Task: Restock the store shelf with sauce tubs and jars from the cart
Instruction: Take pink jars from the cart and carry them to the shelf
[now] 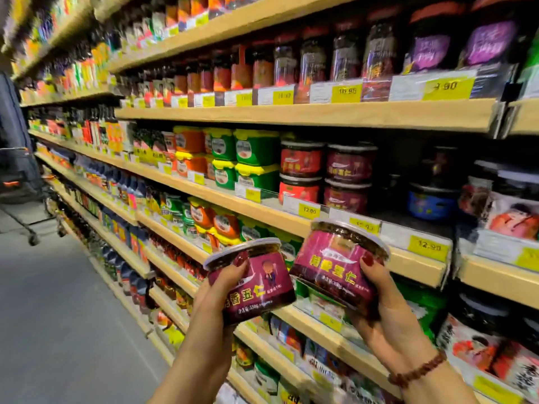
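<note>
Both hands, L [221, 290] & R [385, 293], each grip a purple-labelled sauce jar [253, 282], yellow lettering, tilted.

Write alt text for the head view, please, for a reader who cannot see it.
The left hand grips one purple-labelled jar and the right hand a second jar, raised before a store shelf where matching jars stand stacked.

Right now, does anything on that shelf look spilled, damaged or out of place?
Nothing spilled or damaged shows. The stacked purple jars and red jars stand upright. Only oddity: a bare stretch of shelf right of the purple stack.
</note>
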